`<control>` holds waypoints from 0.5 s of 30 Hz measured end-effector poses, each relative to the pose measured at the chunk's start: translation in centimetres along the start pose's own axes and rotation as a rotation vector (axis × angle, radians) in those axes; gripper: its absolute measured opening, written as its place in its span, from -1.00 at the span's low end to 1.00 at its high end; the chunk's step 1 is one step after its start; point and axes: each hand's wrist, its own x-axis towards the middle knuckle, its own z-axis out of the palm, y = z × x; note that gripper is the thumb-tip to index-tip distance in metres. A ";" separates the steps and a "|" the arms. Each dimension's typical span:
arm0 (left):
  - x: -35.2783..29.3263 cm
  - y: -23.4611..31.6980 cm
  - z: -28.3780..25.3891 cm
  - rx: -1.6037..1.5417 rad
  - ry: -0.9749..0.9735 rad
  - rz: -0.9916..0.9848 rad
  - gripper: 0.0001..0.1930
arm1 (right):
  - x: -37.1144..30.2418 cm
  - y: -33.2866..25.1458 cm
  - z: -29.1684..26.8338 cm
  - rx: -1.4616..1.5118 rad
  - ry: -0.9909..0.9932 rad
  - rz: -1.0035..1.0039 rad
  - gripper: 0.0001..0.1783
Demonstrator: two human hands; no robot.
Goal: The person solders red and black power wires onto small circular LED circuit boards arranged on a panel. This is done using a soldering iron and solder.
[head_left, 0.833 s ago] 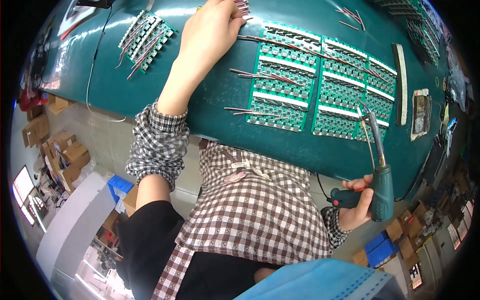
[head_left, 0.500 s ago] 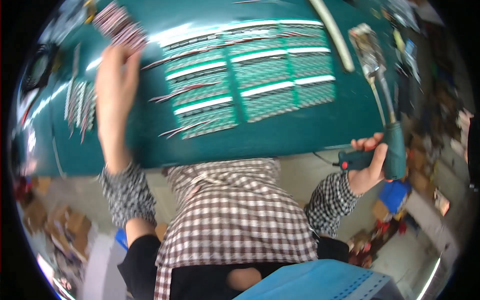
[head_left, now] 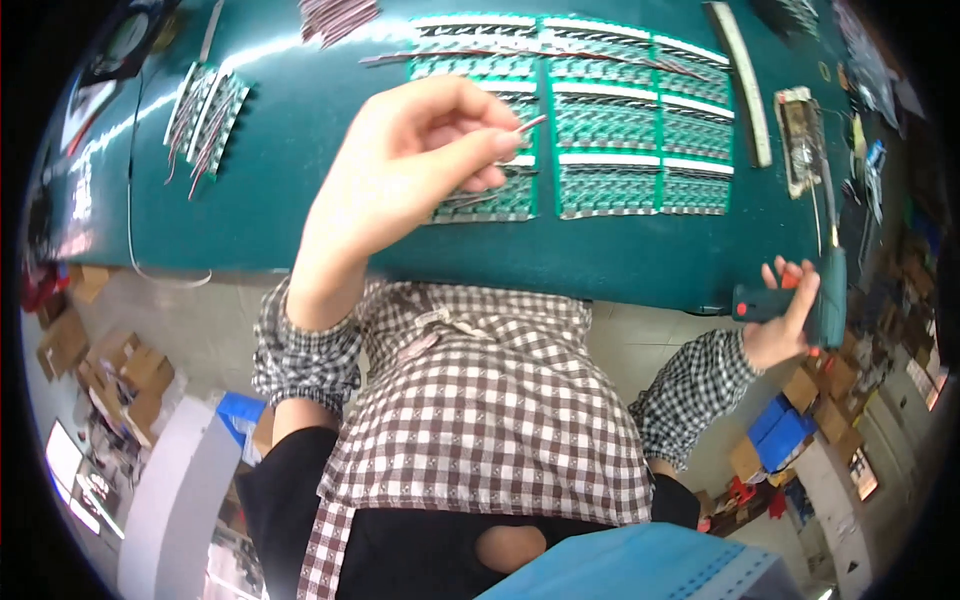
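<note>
The left hand (head_left: 400, 170) pinches a thin red wire (head_left: 528, 124) between closed fingers, above the green circuit boards (head_left: 610, 140) on the teal desk (head_left: 300, 200). The right hand (head_left: 785, 315) grips a teal soldering iron (head_left: 828, 290) at the desk's edge; brown cardboard boxes (head_left: 110, 365) lie on the floor, lower left

Teal workbench (head_left: 300, 200) over pale floor (head_left: 200, 320), cardboard boxes (head_left: 110, 370) at both sides.
</note>
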 end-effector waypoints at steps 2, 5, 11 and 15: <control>-0.5 -0.4 0.6 0.019 0.026 -0.011 -0.84 | -2.2 -0.8 0.2 0.025 -0.123 0.013 -0.62; -0.8 -0.6 0.4 0.052 0.025 -0.030 -0.85 | -4.6 -1.3 -0.1 0.074 -0.254 0.086 -0.59; -1.4 -0.2 1.4 0.295 0.178 0.116 -0.88 | -6.8 -1.1 -1.0 0.119 -0.401 0.209 -0.51; -0.6 -2.4 3.8 0.539 0.179 0.084 -0.92 | -7.5 -1.1 -0.4 0.110 -0.493 0.192 -0.42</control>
